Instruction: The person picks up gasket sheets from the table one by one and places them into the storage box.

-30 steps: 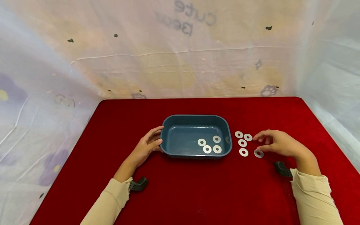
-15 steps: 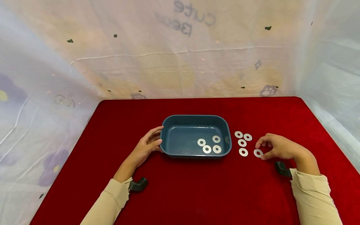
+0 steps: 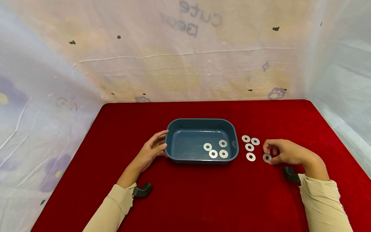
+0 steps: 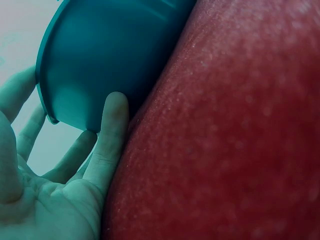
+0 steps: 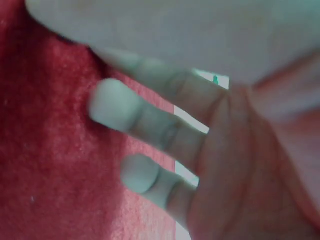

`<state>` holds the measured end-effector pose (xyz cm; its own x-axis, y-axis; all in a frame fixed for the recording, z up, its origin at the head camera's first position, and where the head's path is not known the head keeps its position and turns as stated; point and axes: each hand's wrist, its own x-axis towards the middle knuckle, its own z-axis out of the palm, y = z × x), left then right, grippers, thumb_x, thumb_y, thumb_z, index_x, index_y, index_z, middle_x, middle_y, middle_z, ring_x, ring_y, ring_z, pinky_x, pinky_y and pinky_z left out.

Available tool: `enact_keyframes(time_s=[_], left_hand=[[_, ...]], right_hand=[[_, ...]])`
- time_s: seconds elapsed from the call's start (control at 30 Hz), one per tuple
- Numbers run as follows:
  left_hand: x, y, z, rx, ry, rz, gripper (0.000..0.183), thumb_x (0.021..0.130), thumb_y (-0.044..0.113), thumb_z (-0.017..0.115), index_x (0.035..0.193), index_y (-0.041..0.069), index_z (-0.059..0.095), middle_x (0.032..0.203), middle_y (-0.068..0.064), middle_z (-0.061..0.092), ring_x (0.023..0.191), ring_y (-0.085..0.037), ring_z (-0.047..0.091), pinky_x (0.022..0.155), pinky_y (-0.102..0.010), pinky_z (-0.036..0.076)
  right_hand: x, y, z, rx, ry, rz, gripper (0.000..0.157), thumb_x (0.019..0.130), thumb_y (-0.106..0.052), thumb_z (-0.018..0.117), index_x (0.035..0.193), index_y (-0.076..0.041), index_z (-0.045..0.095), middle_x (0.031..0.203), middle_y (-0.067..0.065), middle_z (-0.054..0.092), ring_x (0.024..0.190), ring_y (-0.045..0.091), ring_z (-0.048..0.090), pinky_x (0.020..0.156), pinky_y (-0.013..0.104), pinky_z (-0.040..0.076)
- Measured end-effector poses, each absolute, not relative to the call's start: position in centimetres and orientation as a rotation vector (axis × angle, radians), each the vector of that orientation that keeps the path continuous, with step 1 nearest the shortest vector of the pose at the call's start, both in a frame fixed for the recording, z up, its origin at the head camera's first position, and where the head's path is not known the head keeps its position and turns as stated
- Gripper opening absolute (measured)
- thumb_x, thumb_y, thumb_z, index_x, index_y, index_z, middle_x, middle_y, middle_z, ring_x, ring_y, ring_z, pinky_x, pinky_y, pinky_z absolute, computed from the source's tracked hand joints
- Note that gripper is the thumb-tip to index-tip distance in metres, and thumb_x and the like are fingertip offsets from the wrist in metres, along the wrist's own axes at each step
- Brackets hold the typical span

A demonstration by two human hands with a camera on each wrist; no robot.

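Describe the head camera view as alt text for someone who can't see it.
The right hand pinches a silver washer at a red tabletop while the left hand touches the left end of a blue tray. Four washers lie in the tray, four others between tray and right hand.

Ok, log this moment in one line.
left hand: touching tray; right hand: fingers on washer; tray: four washers; beside it: four others

On the counter [image 3: 203, 193] stands a tray [image 3: 185, 145], with 4 inner washers [image 3: 215, 155] in its near right part and the left hand [image 3: 147, 151] at its left end. Right of it lie 4 outer washers [image 3: 253, 158]; farther right, 1 end washer [image 3: 264, 157] is at the right hand [image 3: 285, 151].
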<state>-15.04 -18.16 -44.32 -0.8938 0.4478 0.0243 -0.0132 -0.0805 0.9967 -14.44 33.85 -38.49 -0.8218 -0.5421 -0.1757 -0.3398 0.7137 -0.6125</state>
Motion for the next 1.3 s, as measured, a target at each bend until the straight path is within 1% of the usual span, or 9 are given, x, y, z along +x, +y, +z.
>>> enact_keyframes(time_s=[0.1,0.2,0.4,0.5,0.63,0.73,0.97,1.1,1.3], left_hand=[[-15.0,-18.2,-44.3,0.471,1.880,2.048,0.056,0.103,0.013,0.053,0.155,0.014,0.031,0.154,-0.022,0.036,0.122,-0.017,0.057,0.083,-0.032,0.059],[-15.0,-18.1,-44.2,0.469,1.879,2.050,0.057,0.103,0.013,0.054,0.155,0.014,0.031,0.154,-0.022,0.036,0.122,-0.017,0.057,0.083,-0.032,0.059],[-15.0,-18.1,-44.2,0.453,1.877,2.049,0.057,0.103,0.015,0.055,0.155,0.014,0.031,0.154,-0.021,0.036,0.123,-0.018,0.057,0.083,-0.031,0.059],[-15.0,-18.0,-44.2,0.450,1.879,2.049,0.057,0.103,0.015,0.055,0.155,0.014,0.032,0.154,-0.020,0.036,0.123,-0.018,0.057,0.083,-0.031,0.059],[-15.0,-18.1,-44.2,0.453,1.885,2.046,0.057,0.103,0.014,0.054,0.155,0.014,0.032,0.154,-0.020,0.036,0.122,-0.018,0.057,0.083,-0.032,0.059],[-15.0,-18.1,-44.2,0.456,1.887,2.044,0.056,0.103,0.014,0.054,0.155,0.014,0.032,0.154,-0.020,0.036,0.121,-0.017,0.058,0.083,-0.031,0.059],[-15.0,-18.2,-44.3,0.456,1.880,2.049,0.056,0.103,0.013,0.053,0.155,0.013,0.032,0.154,-0.022,0.036,0.120,-0.017,0.058,0.083,-0.031,0.059],[-15.0,-18.2,-44.2,0.452,1.883,2.048,0.056,0.103,0.014,0.054,0.155,0.014,0.032,0.154,-0.020,0.036,0.121,-0.017,0.057,0.083,-0.031,0.059],[-14.9,-18.1,-44.1,0.451,1.889,2.044,0.057,0.103,0.014,0.054,0.155,0.014,0.032,0.154,-0.020,0.036,0.121,-0.017,0.057,0.083,-0.031,0.058]], right_hand=[[-14.5,33.8,-38.4,-0.724,2.536,-0.849,0.019,0.084,-0.014,0.078,0.093,-0.017,0.061,0.077,-0.006,0.056,0.070,0.003,0.051,0.061,0.023,0.044],[-14.6,33.9,-38.4,-0.733,2.521,-0.881,0.009,0.092,-0.014,0.070,0.099,-0.016,0.064,0.080,-0.006,0.060,0.071,0.002,0.052,0.062,0.022,0.045],[-14.8,34.0,-38.7,-0.658,2.627,-0.924,0.012,0.097,-0.008,0.062,0.105,-0.013,0.068,0.086,-0.004,0.065,0.075,0.003,0.054,0.066,0.020,0.044],[-14.9,34.2,-38.9,-0.618,2.640,-0.913,0.013,0.095,-0.010,0.065,0.108,-0.011,0.068,0.087,-0.003,0.064,0.075,0.001,0.053,0.066,0.020,0.044],[-14.8,34.7,-39.2,-0.661,2.609,-0.903,0.028,0.086,-0.010,0.076,0.113,-0.007,0.067,0.088,-0.002,0.062,0.072,0.002,0.051,0.063,0.021,0.045],[-14.8,35.0,-39.4,-0.729,2.607,-0.905,0.036,0.082,-0.007,0.079,0.116,-0.005,0.066,0.087,-0.002,0.060,0.069,0.004,0.049,0.060,0.022,0.044],[-14.8,35.0,-39.4,-0.744,2.618,-0.913,0.033,0.083,-0.008,0.078,0.114,-0.007,0.068,0.082,-0.003,0.060,0.065,0.003,0.049,0.058,0.022,0.044],[-14.8,34.9,-39.4,-0.749,2.646,-0.918,0.032,0.081,-0.008,0.080,0.111,-0.011,0.069,0.081,-0.005,0.060,0.064,0.002,0.050,0.057,0.021,0.044],[-14.9,34.6,-39.4,-0.729,2.672,-0.969,0.031,0.080,-0.010,0.082,0.107,-0.014,0.068,0.082,-0.004,0.061,0.067,0.004,0.052,0.059,0.021,0.045]])
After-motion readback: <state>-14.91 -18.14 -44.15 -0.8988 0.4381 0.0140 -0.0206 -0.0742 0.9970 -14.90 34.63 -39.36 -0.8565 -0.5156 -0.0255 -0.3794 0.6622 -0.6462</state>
